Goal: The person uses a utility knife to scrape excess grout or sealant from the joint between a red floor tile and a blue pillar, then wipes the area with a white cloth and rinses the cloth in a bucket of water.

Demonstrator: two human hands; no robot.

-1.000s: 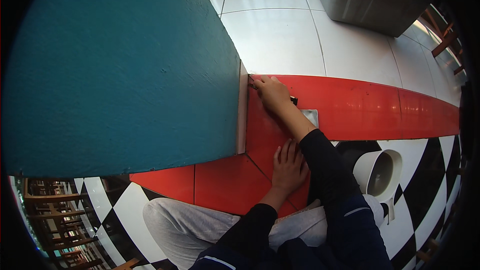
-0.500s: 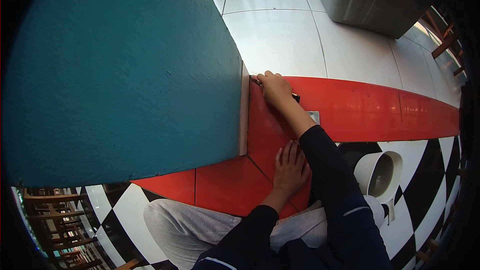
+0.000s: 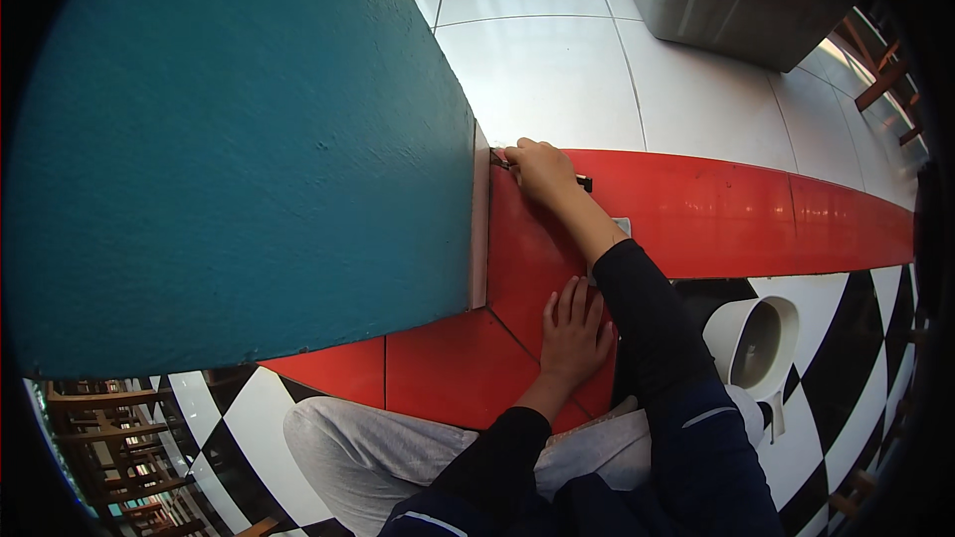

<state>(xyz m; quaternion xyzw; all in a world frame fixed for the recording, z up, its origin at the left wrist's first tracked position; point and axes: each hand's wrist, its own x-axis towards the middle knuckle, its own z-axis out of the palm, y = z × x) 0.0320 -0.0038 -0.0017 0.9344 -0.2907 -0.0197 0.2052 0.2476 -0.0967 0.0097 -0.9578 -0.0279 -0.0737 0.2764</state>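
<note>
Red tiles: beside a blue wall
Left hand: flat on red, fingers spread
Right hand: pinching a black-ended tool

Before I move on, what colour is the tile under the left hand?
Red tile, best in the head view.

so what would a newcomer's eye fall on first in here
Probably the huge teal painted wall filling the left, then the glossy red tiles running across the middle. Near the wall's far base corner, the right hand grips a small black-ended tool; the left hand rests on the tiles, lower in the picture.
</note>
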